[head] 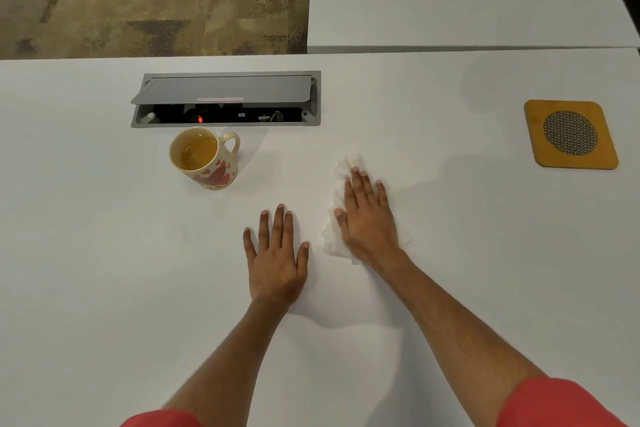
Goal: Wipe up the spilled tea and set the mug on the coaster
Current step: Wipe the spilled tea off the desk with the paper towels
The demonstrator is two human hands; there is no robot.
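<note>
White tissue [334,236] under flat right hand [367,218] (mug [204,158] apart).

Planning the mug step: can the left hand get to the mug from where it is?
Probably yes. The left hand lies flat and empty on the table, and the mug stands ahead and to its left with only bare tabletop between. The right hand presses the paper towel off to the other side.

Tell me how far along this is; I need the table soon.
Nothing looks finished. In hand: the right hand presses a paper towel flat on the table; the left hand rests empty. Left: the mug, holding tea, stands far from the coaster.
</note>
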